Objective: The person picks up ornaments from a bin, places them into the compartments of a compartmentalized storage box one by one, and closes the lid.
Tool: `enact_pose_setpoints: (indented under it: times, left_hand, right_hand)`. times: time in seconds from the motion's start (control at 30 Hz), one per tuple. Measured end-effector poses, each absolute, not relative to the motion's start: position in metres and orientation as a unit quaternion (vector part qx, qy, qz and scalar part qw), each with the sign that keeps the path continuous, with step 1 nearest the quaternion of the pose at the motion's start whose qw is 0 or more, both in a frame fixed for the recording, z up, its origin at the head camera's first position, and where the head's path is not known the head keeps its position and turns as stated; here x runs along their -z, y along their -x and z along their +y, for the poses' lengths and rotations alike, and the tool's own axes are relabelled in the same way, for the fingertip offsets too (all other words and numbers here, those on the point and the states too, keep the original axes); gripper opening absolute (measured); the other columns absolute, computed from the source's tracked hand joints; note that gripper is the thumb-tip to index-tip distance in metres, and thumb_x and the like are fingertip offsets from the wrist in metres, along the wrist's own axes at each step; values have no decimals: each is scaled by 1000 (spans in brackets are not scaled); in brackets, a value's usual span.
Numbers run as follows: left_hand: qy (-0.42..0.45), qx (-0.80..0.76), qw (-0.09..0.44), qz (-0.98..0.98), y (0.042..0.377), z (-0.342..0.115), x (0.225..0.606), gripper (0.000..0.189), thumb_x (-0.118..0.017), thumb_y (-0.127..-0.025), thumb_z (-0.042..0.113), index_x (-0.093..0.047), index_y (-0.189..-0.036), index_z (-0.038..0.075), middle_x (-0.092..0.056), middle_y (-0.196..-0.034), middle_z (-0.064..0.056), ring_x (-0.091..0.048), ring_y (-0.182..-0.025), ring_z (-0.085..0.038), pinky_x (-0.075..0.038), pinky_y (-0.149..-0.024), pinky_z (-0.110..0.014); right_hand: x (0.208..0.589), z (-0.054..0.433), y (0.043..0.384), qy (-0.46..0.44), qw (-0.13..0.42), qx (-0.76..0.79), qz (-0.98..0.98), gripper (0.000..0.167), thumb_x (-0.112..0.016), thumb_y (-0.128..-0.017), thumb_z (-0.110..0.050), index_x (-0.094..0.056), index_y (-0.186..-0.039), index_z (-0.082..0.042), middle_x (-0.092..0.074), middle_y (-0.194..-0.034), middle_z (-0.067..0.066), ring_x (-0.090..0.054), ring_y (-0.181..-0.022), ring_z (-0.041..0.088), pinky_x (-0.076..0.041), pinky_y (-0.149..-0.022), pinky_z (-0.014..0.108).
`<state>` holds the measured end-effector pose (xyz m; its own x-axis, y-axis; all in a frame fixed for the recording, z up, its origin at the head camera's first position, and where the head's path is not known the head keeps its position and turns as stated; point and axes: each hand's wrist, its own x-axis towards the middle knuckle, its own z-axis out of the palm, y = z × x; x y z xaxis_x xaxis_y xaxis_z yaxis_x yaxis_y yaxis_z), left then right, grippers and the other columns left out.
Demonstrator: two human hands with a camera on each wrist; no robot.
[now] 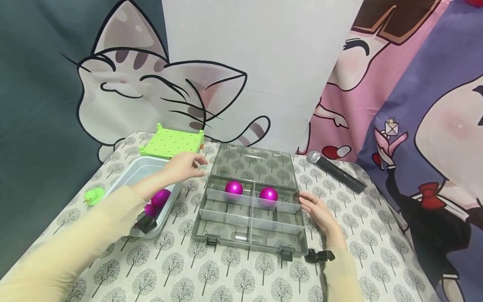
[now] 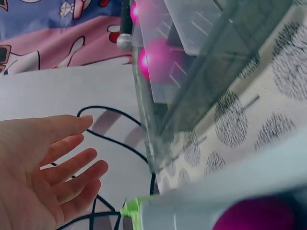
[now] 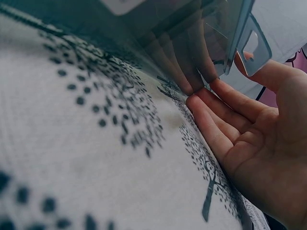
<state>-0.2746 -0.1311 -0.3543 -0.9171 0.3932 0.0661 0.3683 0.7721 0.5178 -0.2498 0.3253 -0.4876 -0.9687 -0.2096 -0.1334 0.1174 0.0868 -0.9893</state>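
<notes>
A grey see-through compartment box lies with its lid folded back. Two shiny magenta balls sit in its back row, one on each side of the middle divider. My left hand hovers between the box and a pale plastic tub; its fingers are loosely bent around nothing. In the left wrist view that hand is bare too. The fingertips of my right hand touch the box's right side wall. In the right wrist view its thumb is by a clear tab.
The tub holds magenta balls and a black object. A green rubber duck is left of it, a green pegged stand behind. Towards the back right lies a microphone. Printed curtains hang behind the table.
</notes>
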Motion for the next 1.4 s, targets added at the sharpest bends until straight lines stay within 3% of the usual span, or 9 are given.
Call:
enact_pose_setpoints:
  times: [0.33,0.63,0.87,1.1,1.4]
  left_hand:
    - [-202,-262,22,943,267,-165,350,37,-73,-83,13,-65,-116,-2,-69,-115,-21,-67,-101,-36,-56,-87,-47]
    - [-206,-262,31,942,262,-200,353,43,-73,-84,14,-62,-119,-7,-65,-119,-26,-64,-105,-42,-53,-92,-54]
    - [-193,-257,56,946,257,-227,359,52,-74,-83,18,-57,-124,-9,-61,-125,-29,-62,-109,-44,-52,-91,-55]
    - [-213,-256,72,940,259,-242,366,55,-78,-80,21,-58,-121,-10,-62,-120,-30,-64,-104,-44,-54,-89,-55]
    - [-253,-269,133,920,264,-249,372,67,-80,-76,20,-52,-127,-14,-56,-127,-34,-58,-111,-50,-50,-95,-58]
  right_hand:
    - [488,326,247,30,122,678,724,57,-50,-100,-10,-26,-142,19,-58,-114,-12,-60,-103,-6,-47,-95,10]
    - [491,321,247,27,119,681,722,55,-50,-100,-9,-28,-141,20,-61,-108,-17,-60,-102,-6,-47,-94,10]
    - [491,320,248,30,121,683,720,55,-50,-100,-8,-28,-142,20,-60,-109,-17,-60,-102,-7,-47,-94,10]
    - [492,324,250,40,114,682,721,55,-51,-100,-9,-28,-141,21,-63,-109,-17,-61,-102,-5,-48,-94,11]
    - [490,325,251,38,115,683,721,56,-51,-99,-9,-28,-141,20,-62,-110,-16,-62,-103,-4,-47,-94,11]
